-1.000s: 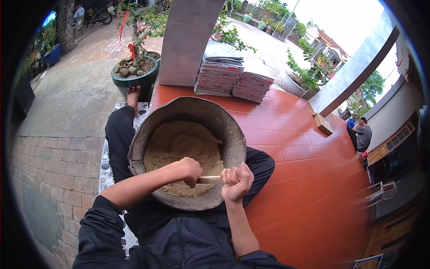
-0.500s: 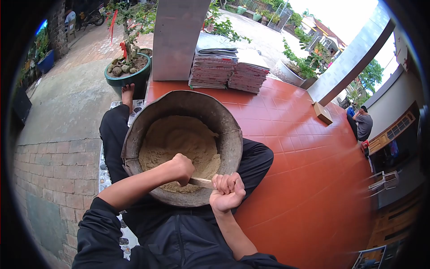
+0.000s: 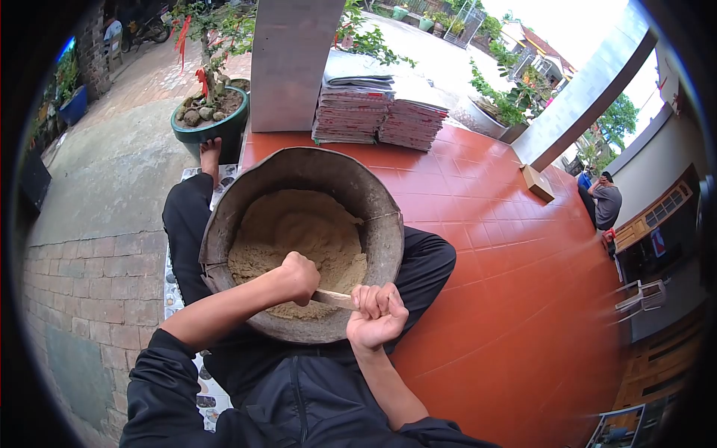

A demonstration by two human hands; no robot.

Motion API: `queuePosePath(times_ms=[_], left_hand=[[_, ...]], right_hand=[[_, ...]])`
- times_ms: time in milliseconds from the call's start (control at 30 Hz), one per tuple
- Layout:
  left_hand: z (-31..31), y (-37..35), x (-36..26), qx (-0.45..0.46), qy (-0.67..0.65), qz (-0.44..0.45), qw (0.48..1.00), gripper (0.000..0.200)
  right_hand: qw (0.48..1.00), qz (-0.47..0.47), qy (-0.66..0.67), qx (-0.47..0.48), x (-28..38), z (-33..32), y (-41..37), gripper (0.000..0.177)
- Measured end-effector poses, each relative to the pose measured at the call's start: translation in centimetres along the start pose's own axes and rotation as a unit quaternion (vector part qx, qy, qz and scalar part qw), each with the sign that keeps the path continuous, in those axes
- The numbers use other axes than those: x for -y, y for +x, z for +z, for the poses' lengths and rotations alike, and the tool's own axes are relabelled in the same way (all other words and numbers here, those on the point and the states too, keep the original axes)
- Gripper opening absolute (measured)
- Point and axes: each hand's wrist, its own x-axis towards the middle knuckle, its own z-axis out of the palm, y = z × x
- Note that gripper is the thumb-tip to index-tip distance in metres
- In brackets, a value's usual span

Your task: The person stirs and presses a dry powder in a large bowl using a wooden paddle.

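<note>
A deep round grey-brown tub (image 3: 382, 243) with a worn rim sits between my legs, part full of light brown powder (image 3: 299, 224). Over its near side, my left hand (image 3: 300, 278) is closed in a fist around one end of a short pale wooden stick (image 3: 334, 299). My right hand (image 3: 377, 315) has its fingers curled round the stick's other end, by the near right rim. Both fists cover the ends of the stick, so only its middle shows.
Stacks of folded sacks or papers (image 3: 381, 108) stand beyond the tub beside a pillar (image 3: 290, 67). A potted tree (image 3: 213, 119) is at the upper left. A cardboard box (image 3: 536, 184) lies on the red tiles; farther right a person (image 3: 605, 201) sits near a white stool (image 3: 641, 296).
The view has shifted very slightly. Both hands stay closed on the stick in nearly the same place, with slightly more of the stick showing between them.
</note>
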Motion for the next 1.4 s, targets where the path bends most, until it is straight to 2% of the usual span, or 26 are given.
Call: queuePosePath(times_ms=[167, 200, 267, 333, 400, 533, 600, 667, 867, 1000, 1067, 1100, 1267, 1333, 1367, 1400], left_hand=[[-1.9, -2.8, 1.3, -0.078, -0.017, -0.004, 0.997, 0.019], [-1.6, -3.1, 2.1, -0.156, -0.051, 0.012, 0.986, 0.015], [-2.0, -3.3, 3.4, -0.19, -0.044, -0.008, 0.981, 0.016], [-2.3, -3.3, 5.2, -0.263, -0.035, -0.031, 0.964, 0.015], [-1.9, -2.4, 7.8, -0.323, -0.03, -0.056, 0.944, 0.012], [-0.7, -1.5, 10.2, -0.326, -0.057, -0.059, 0.942, 0.015], [-0.1, -1.3, 10.4, -0.367, -0.064, -0.046, 0.927, 0.015], [0.1, -1.5, 9.9, -0.345, -0.063, -0.043, 0.935, 0.015], [1.3, -2.4, 7.2, -0.257, -0.115, 0.002, 0.959, 0.022], [1.4, -2.3, 5.8, -0.238, -0.124, 0.018, 0.963, 0.021], [1.4, -2.5, 5.0, -0.153, -0.222, 0.097, 0.958, 0.025], [2.0, -2.2, 4.5, -0.144, -0.25, 0.119, 0.95, 0.024], [3.2, -1.2, 4.1, -0.159, -0.218, 0.108, 0.957, 0.02], [3.7, -1.3, 3.7, -0.165, -0.3, 0.159, 0.926, 0.02], [5.2, -0.1, 3.7, -0.215, -0.318, 0.189, 0.904, 0.019], [6.1, 0.8, 3.8, -0.214, -0.318, 0.189, 0.904, 0.019]], right_hand=[[0.995, -0.003, -0.079, 0.058, 2.0, 3.4, 0.0, 0.032], [0.99, -0.007, -0.108, 0.086, 2.2, 4.1, 0.3, 0.032], [0.988, -0.021, -0.101, 0.118, 1.8, 5.1, 1.6, 0.033], [0.973, -0.068, -0.097, 0.197, 0.5, 6.2, 3.0, 0.033], [0.963, -0.081, -0.107, 0.235, -1.6, 7.1, 4.5, 0.033], [0.969, -0.011, -0.057, 0.241, -3.9, 8.7, 6.2, 0.039], [0.968, -0.005, -0.087, 0.234, -3.7, 9.2, 6.2, 0.042], [0.966, 0.001, -0.118, 0.229, -3.3, 9.2, 6.1, 0.044], [0.971, 0.11, -0.118, 0.178, -1.3, 8.2, 6.5, 0.049], [0.968, 0.127, -0.132, 0.17, -0.4, 8.0, 5.8, 0.05], [0.955, 0.174, -0.171, 0.166, 0.0, 8.4, 5.5, 0.05], [0.955, 0.174, -0.17, 0.166, 0.0, 8.3, 5.4, 0.05], [0.94, 0.165, -0.245, 0.169, 0.2, 8.3, 4.7, 0.049], [0.93, 0.148, -0.282, 0.185, -0.1, 8.3, 4.5, 0.049], [0.918, 0.129, -0.319, 0.199, -0.2, 8.2, 4.3, 0.048], [0.918, 0.128, -0.318, 0.198, -0.2, 8.3, 4.1, 0.048]])
